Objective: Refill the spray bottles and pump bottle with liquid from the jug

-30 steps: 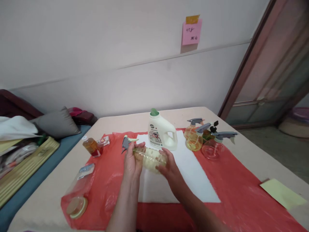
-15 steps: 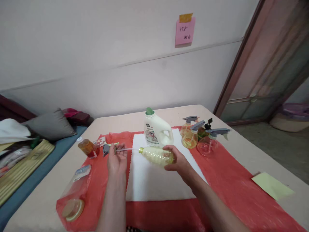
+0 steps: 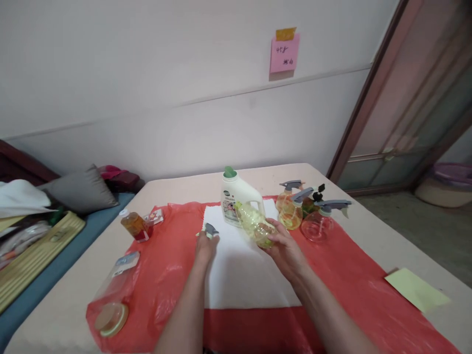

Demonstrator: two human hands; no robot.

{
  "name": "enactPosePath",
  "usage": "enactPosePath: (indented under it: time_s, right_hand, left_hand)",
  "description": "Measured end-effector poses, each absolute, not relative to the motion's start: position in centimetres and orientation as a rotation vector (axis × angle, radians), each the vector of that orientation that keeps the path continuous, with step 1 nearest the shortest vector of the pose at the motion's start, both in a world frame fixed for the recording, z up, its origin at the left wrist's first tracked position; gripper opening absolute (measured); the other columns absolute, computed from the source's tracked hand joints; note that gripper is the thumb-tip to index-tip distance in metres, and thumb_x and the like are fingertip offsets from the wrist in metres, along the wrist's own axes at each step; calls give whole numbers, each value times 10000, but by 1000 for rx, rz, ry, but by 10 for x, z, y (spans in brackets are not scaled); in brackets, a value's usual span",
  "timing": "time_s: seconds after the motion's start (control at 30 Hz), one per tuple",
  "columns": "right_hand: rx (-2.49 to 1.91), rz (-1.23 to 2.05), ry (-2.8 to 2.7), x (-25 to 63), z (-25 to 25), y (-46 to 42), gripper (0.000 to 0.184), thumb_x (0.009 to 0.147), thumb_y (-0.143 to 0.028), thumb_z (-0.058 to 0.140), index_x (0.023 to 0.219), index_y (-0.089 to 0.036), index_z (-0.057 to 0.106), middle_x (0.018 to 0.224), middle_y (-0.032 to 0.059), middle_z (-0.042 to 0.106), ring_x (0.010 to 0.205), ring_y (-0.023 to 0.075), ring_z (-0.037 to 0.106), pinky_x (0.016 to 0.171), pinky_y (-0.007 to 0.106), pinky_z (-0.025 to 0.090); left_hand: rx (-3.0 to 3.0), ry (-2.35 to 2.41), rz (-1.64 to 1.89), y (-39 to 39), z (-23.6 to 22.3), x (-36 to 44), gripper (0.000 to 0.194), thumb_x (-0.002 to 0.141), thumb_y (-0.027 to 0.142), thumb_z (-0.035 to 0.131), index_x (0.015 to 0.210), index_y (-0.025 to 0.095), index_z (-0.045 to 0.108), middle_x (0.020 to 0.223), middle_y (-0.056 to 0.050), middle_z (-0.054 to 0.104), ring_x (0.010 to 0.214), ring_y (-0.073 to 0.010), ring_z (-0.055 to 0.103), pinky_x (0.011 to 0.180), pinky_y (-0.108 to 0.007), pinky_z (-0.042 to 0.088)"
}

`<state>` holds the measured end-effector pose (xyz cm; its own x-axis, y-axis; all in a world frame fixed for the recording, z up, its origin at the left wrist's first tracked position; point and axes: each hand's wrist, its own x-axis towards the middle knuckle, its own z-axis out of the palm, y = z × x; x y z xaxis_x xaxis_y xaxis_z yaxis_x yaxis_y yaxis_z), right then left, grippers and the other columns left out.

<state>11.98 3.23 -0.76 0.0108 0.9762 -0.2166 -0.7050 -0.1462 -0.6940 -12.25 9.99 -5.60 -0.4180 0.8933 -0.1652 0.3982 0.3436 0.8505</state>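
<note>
My right hand [image 3: 283, 248] is wrapped round a clear ribbed bottle [image 3: 254, 223] of pale yellow liquid, tilted with its open neck toward the white detergent jug [image 3: 238, 196] behind it. My left hand [image 3: 205, 246] is closed on a grey spray trigger head [image 3: 210, 230] held over the left edge of the white cloth [image 3: 239, 275]. The cloth lies on a red plastic sheet [image 3: 342, 280] covering the table.
Three round spray bottles [image 3: 302, 211] with grey triggers stand at the right of the jug. A small amber bottle [image 3: 133, 223] and a clear lidded jar [image 3: 112, 295] lie at the left. A yellow paper [image 3: 416, 290] rests at the right edge. A bed with cushions is at the far left.
The trigger head with its tube came fully out of the bottle. My left hand carried it right to the cloth's edge. My right hand tipped the bottle's neck up toward the jug.
</note>
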Motion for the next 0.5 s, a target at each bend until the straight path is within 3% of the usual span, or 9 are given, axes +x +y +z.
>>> enactPosePath:
  time_s: [0.13,0.2,0.3,0.4,0.5]
  right_hand:
    - [-760,1631,-427,118,-12,34,510,593,-194,720,1072,-294,579,1140,-3,661,925,198,644,777,356,495]
    - [-784,1665,-430,114,-15,34,506,605,-211,710,1085,-306,581,1163,-8,657,924,193,646,772,347,487]
    - [-809,1721,-537,102,-18,29,515,602,-214,706,1096,-315,602,1167,-10,668,947,202,654,790,343,480]
    - [-871,1724,-737,92,-22,27,518,655,-268,729,1163,-299,637,1248,33,674,1079,239,644,884,370,479]
    - [-1064,1537,-808,93,-31,32,503,717,-398,757,1195,-269,668,1379,73,624,1284,271,551,1048,415,420]
  left_hand:
    - [1160,1872,1030,90,-34,-118,448,745,362,804,1097,137,641,1283,-166,619,1285,-328,534,1031,-439,423]
    - [1192,1743,1099,80,-19,-109,537,764,440,762,1196,165,601,1366,-174,577,1335,-310,502,1031,-384,418]
    - [1183,1448,1121,63,-3,-89,631,816,608,631,1321,250,509,1315,-126,623,1155,-234,638,903,-338,499]
    - [1095,1209,1126,54,1,-75,586,777,594,654,1216,233,511,1183,-103,653,1021,-212,664,850,-335,511]
    - [1141,1282,1130,56,-3,-74,520,684,477,753,1084,221,538,1016,-44,649,922,-190,635,838,-315,486]
